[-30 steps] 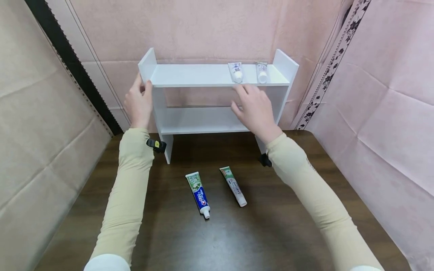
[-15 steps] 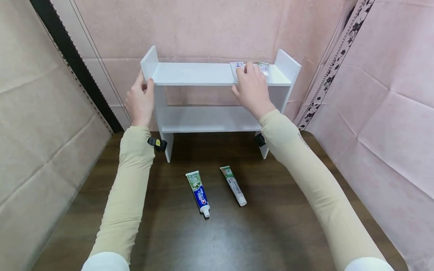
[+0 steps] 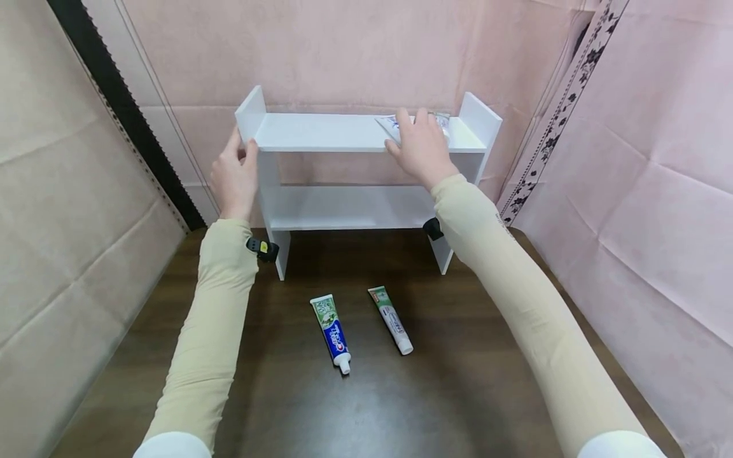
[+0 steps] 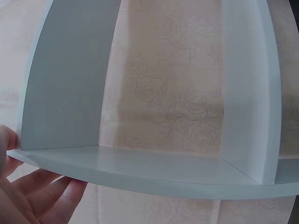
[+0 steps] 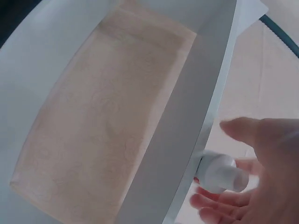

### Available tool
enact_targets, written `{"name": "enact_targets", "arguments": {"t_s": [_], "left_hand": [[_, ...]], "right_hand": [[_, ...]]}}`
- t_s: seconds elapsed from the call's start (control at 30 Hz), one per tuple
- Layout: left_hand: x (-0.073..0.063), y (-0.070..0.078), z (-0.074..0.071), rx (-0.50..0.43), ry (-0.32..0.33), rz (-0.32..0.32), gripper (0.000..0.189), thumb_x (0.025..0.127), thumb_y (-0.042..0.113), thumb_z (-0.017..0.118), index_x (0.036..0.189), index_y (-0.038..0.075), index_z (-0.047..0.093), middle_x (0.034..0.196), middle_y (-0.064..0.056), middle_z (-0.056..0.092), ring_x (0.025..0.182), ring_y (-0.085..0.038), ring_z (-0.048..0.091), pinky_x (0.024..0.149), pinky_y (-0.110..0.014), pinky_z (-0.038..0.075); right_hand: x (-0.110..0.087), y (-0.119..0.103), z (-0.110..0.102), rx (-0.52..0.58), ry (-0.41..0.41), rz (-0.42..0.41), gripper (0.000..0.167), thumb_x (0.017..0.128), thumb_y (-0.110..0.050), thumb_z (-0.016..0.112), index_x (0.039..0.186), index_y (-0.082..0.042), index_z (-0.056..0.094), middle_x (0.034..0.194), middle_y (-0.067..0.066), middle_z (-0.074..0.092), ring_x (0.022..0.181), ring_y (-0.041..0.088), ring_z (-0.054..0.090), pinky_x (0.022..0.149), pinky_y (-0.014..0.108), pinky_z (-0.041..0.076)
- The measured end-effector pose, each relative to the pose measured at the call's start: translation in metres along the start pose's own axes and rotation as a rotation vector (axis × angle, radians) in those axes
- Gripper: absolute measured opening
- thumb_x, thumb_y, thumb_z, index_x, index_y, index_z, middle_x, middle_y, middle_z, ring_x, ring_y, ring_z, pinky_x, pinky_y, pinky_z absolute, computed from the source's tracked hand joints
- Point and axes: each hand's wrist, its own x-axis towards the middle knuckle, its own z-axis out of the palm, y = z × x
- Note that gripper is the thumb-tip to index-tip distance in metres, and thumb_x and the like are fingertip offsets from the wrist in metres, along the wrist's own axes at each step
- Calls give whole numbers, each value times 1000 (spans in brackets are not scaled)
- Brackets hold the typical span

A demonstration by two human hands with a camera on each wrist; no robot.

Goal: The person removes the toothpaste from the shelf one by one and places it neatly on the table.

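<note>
1. Swung leftward since earlier: white tube [image 3: 390, 125] on the shelf [image 3: 321, 130], upper middle.
2. My right grip [image 3: 422, 147] covers it; whether pinching, I cannot tell.
3. My left grip [image 3: 233, 181] holds the shelf, best braced steady.

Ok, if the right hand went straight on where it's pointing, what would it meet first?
The right hand would probably meet the tube at its fingers on the top shelf, if not already touching it; depth is unclear. Behind hangs pink cloth.
</note>
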Motion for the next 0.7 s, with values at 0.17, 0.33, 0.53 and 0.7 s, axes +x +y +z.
{"name": "enact_targets", "arguments": {"t_s": [0.17, 0.33, 0.53, 0.7], "left_hand": [[0, 0, 2, -16, 6, 16, 47, 100, 47, 39, 146, 42, 35, 131, -6, 65, 107, -23, 67, 72, -24, 41], [-1, -2, 1, -25, 9, 13, 47, 100, 47, 38, 147, 41, 35, 132, -6, 64, 108, -23, 67, 72, -23, 40], [-3, -5, -1, -21, 12, 6, 47, 100, 46, 39, 147, 41, 35, 131, -7, 65, 107, -24, 67, 73, -24, 39], [0, -4, 0, -15, 11, 16, 47, 100, 47, 38, 147, 41, 35, 129, -8, 65, 105, -25, 67, 72, -25, 40]], "right_hand": [[6, 5, 0, -19, -90, -17, 54, 102, -41, 41, 147, -11, 37, 133, 29, 45, 127, 40, 40, 107, 49, 32], [1, 6, 8, -13, -8, -72, 46, 101, -37, 44, 139, -10, 47, 121, 27, 51, 119, 40, 44, 100, 50, 36], [-14, 0, 9, -43, 58, -122, 33, 99, -22, 50, 127, -7, 53, 102, 22, 61, 92, 35, 53, 80, 43, 43], [-28, -1, 7, -56, 133, -134, 22, 97, -17, 51, 114, -6, 57, 89, 21, 66, 78, 35, 59, 67, 44, 48]]}}
